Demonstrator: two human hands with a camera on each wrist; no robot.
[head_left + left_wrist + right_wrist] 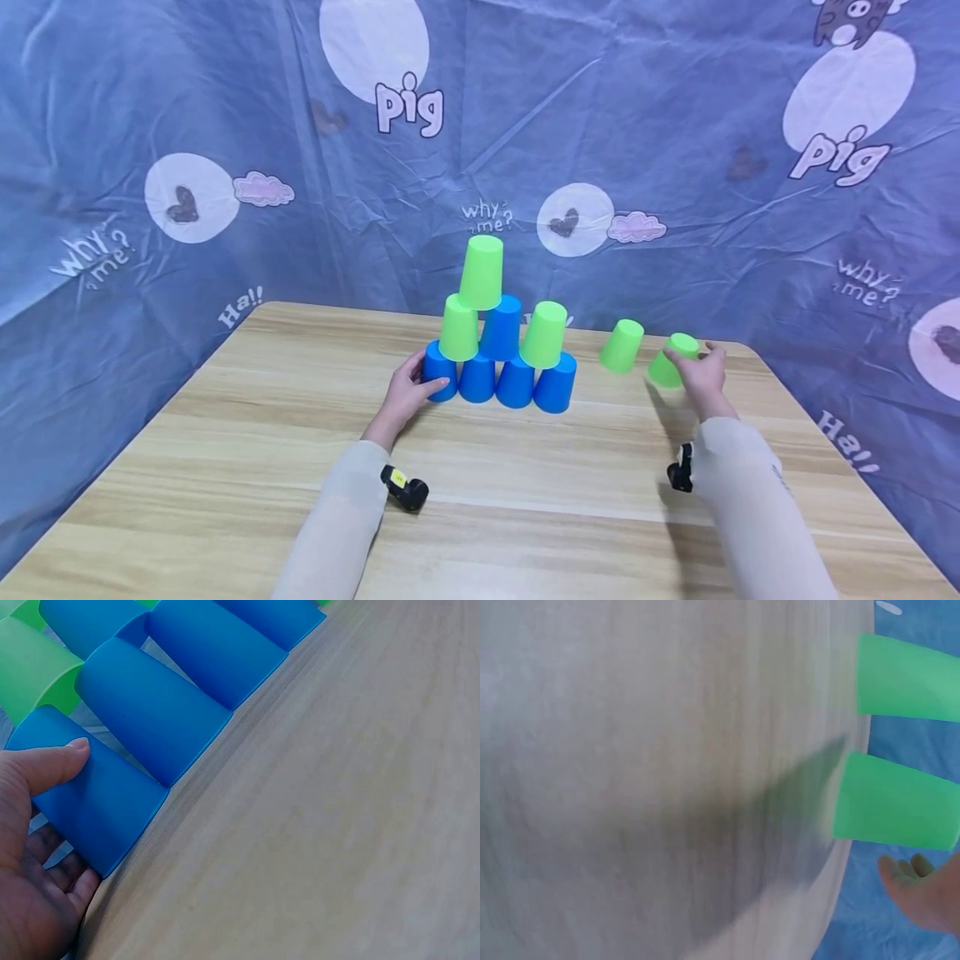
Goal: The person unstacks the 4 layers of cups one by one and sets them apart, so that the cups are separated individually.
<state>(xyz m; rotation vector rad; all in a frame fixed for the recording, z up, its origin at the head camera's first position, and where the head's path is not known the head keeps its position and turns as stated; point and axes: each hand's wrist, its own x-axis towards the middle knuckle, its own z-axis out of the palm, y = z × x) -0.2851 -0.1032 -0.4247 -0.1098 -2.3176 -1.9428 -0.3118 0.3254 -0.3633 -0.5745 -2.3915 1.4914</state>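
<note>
A cup pyramid stands upside down on the table, with a bottom row of several blue cups. Above them sit a green cup, a blue cup and another green cup, topped by one more green cup. My left hand holds the leftmost blue cup, thumb across its front and fingers behind. To the right, a green cup stands upside down; my right hand is beside it, fingers loosely bent and apart from its side in the right wrist view. Another green cup stands to its left.
The wooden table runs back to a blue printed cloth, which hangs behind and along both sides. Both cups at the right stand close to the table's back edge. Each sleeve carries a small black device at the wrist.
</note>
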